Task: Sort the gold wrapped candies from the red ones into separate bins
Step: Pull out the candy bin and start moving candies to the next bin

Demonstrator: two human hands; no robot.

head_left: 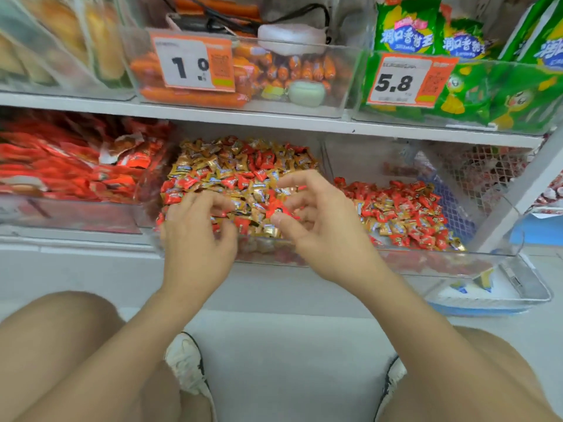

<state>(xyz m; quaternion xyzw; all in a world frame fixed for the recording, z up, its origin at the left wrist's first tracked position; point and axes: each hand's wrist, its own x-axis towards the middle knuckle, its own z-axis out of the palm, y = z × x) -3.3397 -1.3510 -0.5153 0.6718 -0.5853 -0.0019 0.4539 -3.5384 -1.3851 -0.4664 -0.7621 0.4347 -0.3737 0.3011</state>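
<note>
A clear middle bin on the lower shelf holds a heap of mixed gold candies and red candies. To its right, a second clear bin holds mostly red candies with some gold ones among them. My left hand hovers over the front left of the middle bin, fingers curled down into the pile; whether it holds a candy is hidden. My right hand is over the front right of the same bin and pinches a red candy between thumb and fingers.
A bin of red-orange snack packets stands to the left. The upper shelf carries bins of sausages and green bags with price tags. A white tray sits low right. My knees and shoes are below, on a pale floor.
</note>
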